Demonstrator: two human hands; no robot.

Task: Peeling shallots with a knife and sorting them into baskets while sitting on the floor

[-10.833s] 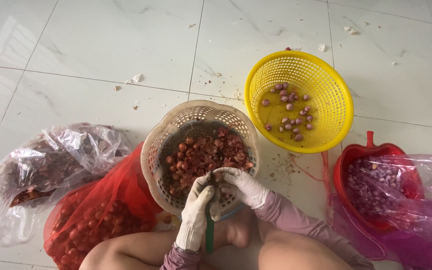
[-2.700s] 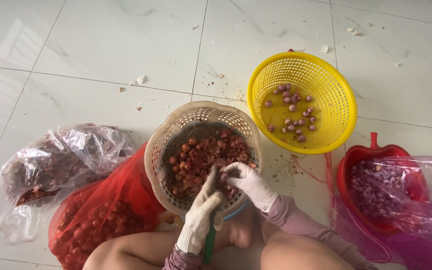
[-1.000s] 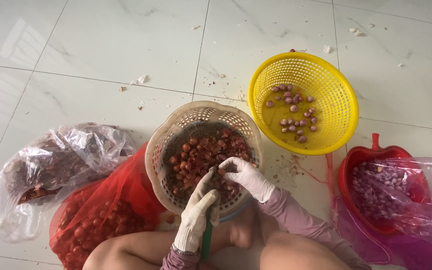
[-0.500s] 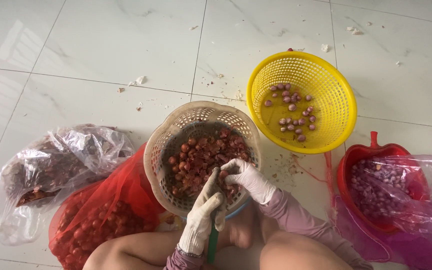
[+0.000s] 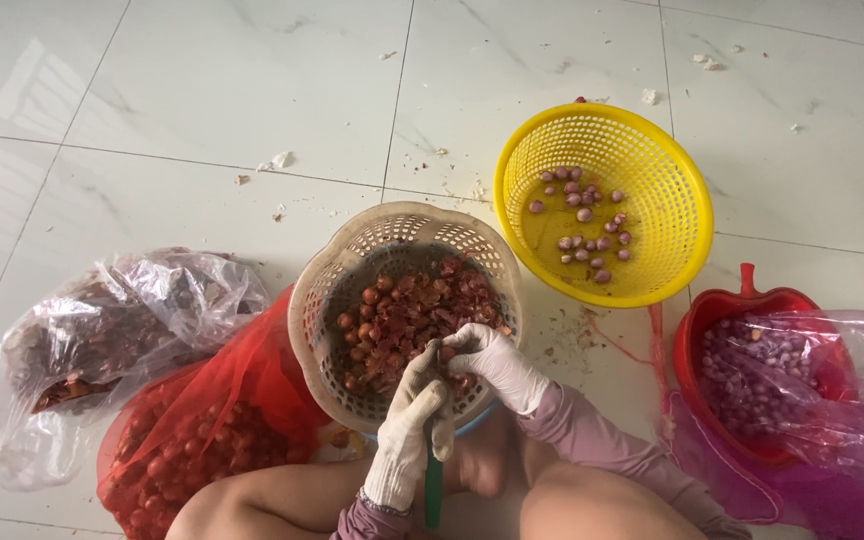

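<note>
Seated on the floor, knees drawn in at the bottom of the view, so the work sits directly between the legs. Left hand (image 5: 414, 425), in a white knit glove, is closed around a green-handled knife (image 5: 434, 480), handle pointing back toward the body, blade end hidden behind the fingers. Right hand (image 5: 495, 362), in a white glove with a mauve sleeve, has its fingertips pinched together on a small shallot (image 5: 449, 352) held right against the left thumb; both hands meet over the near rim of the beige basket (image 5: 317, 300), which looks placed to catch falling skins. That basket holds a heap of reddish peelings and unpeeled bulbs. Just left, touching the basket, a red mesh sack (image 5: 214, 430) of unpeeled shallots lies slumped open within easy reach of the left arm. Further left, a clear plastic bag (image 5: 112, 330) of dark skins. To the right, a red bowl (image 5: 752, 300) lined with clear plastic holds peeled bulbs; its bag bulges toward the right knee. Beyond the beige basket, nearly touching it, a yellow basket (image 5: 672, 200) carries a few peeled purple bulbs, a forward reach away. White tiled floor (image 5: 202, 90) beyond, scattered with skin scraps. Nothing blocks the hands.
</note>
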